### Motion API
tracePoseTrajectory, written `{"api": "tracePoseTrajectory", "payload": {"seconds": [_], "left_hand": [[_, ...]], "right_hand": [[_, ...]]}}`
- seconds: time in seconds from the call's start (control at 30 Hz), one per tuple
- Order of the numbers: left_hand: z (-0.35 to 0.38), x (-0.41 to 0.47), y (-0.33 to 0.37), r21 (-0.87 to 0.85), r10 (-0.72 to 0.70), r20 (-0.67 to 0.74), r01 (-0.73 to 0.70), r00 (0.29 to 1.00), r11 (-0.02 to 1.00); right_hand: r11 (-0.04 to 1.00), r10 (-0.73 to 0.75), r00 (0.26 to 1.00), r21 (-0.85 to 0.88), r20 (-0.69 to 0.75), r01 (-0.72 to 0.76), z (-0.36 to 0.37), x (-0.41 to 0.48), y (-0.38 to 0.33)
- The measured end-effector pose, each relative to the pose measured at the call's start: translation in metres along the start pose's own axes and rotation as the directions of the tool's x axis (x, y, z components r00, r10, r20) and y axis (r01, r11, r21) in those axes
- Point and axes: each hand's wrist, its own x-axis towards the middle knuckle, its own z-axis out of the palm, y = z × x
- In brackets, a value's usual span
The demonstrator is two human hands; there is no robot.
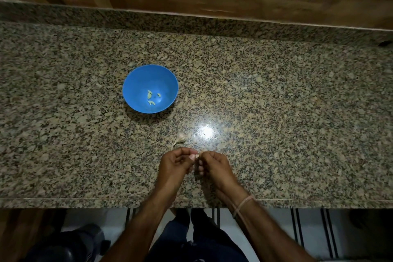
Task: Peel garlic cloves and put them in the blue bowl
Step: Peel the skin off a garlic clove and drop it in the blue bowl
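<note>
A blue bowl (136,83) stands on the granite counter (276,102), left of centre, with several peeled garlic cloves (151,97) lying in its bottom. A pale garlic bulb piece (180,138) with papery skin lies on the counter just beyond my hands. My left hand (174,166) and my right hand (214,167) meet near the counter's front, fingers curled, pinching a small garlic clove (196,156) between their fingertips. The clove is mostly hidden by my fingers.
The counter's front edge (85,199) runs just below my wrists. A raised granite ledge (191,23) and a wooden wall lie at the back. A bright light glare (207,132) sits right of the bulb.
</note>
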Motion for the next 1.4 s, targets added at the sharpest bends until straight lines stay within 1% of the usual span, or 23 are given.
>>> {"api": "tracePoseTrajectory", "payload": {"seconds": [0.03,0.1,0.17,0.2,0.27,0.33,0.4,0.43,0.5,0.57,0.6,0.63,0.7,0.77,0.83,0.9,0.93,0.97,1.03,1.1,1.23,1.33,1.4], "left_hand": [[-0.002,-0.001,0.001,0.039,0.034,-0.012,-0.034,0.999,0.999],[-0.006,0.001,0.0,0.009,0.005,-0.014,-0.005,1.0,1.0],[-0.01,0.003,0.004,-0.206,-0.167,0.053,0.174,0.985,0.963],[-0.012,0.004,0.004,-0.318,-0.245,0.105,0.266,0.964,0.91],[-0.015,0.005,0.003,-0.379,-0.264,0.126,0.293,0.956,0.878],[-0.016,0.005,0.001,-0.164,-0.11,0.023,0.112,0.994,0.98],[-0.016,0.003,-0.001,0.064,0.085,-0.025,-0.083,0.996,0.994],[-0.015,0.003,-0.002,0.095,0.116,-0.027,-0.113,0.993,0.989],[-0.016,0.006,0.001,-0.026,-0.046,-0.026,0.046,0.999,0.999],[-0.015,0.011,0.005,-0.267,-0.259,0.047,0.262,0.965,0.927],[-0.014,0.012,0.005,-0.312,-0.287,0.056,0.29,0.956,0.905],[-0.012,0.014,0.005,-0.269,-0.252,0.015,0.247,0.968,0.931],[-0.007,0.016,0.004,-0.005,-0.064,-0.115,0.064,0.991,0.998],[-0.003,0.017,0.004,0.103,-0.019,-0.162,0.036,0.987,0.994],[0.002,0.018,0.009,-0.094,-0.158,-0.11,0.148,0.981,0.985],[0.004,0.019,0.01,-0.217,-0.258,-0.085,0.235,0.962,0.947],[0.004,0.019,0.009,-0.167,-0.222,-0.119,0.201,0.968,0.965],[0.005,0.019,0.009,-0.082,-0.14,-0.159,0.128,0.977,0.988],[0.005,0.018,0.01,0.053,0.021,-0.205,-0.011,0.979,0.999],[0.003,0.018,0.007,0.027,0.062,-0.178,-0.058,0.982,0.998],[0.001,0.017,0.0,0.13,0.14,-0.222,-0.113,0.965,0.985],[0.004,0.015,-0.004,0.177,0.191,-0.266,-0.147,0.945,0.973],[0.004,0.014,-0.006,0.184,0.206,-0.279,-0.158,0.938,0.97]], "right_hand": [[0.999,0.022,1.0,0.035,-0.004,-0.022,0.003,-0.001,0.0],[0.987,-0.109,0.993,-0.125,-0.043,0.103,0.005,0.0,0.005],[0.867,-0.34,0.939,-0.4,-0.039,0.297,0.005,-0.002,0.009],[0.822,-0.398,0.917,-0.456,-0.031,0.342,0.005,-0.002,0.011],[0.852,-0.391,0.919,-0.395,-0.042,0.344,0.008,-0.005,0.011],[0.95,-0.254,0.965,-0.207,-0.07,0.235,0.014,-0.003,0.015],[0.997,-0.061,0.992,-0.057,-0.107,0.055,0.02,-0.004,0.014],[0.999,-0.034,0.992,-0.008,-0.119,0.033,0.021,-0.005,0.013],[0.974,-0.192,0.971,-0.151,-0.146,0.169,0.022,-0.007,0.015],[0.873,-0.394,0.911,-0.36,-0.121,0.33,0.016,-0.005,0.017],[0.835,-0.441,0.892,-0.412,-0.101,0.366,0.012,-0.003,0.018],[0.833,-0.444,0.891,-0.412,-0.1,0.369,0.01,0.0,0.017],[0.869,-0.403,0.908,-0.361,-0.119,0.339,0.01,0.005,0.016],[0.875,-0.403,0.907,-0.342,-0.123,0.342,0.009,0.006,0.017],[0.779,-0.503,0.862,-0.466,-0.066,0.419,0.005,0.004,0.015],[0.61,-0.596,0.802,-0.626,0.042,0.486,-0.001,0.004,0.012],[0.565,-0.615,0.785,-0.657,0.069,0.5,-0.002,0.004,0.012],[0.588,-0.608,0.792,-0.641,0.052,0.493,-0.001,0.005,0.014],[0.792,-0.497,0.865,-0.445,-0.071,0.418,0.001,0.007,0.013],[0.893,-0.389,0.913,-0.295,-0.124,0.34,0.0,0.011,0.014],[0.854,-0.396,0.913,-0.406,-0.103,0.324,-0.011,0.013,0.016],[0.744,-0.512,0.852,-0.552,-0.11,0.376,-0.014,0.014,0.021],[0.708,-0.564,0.821,-0.564,-0.088,0.425,-0.012,0.012,0.021]]}}
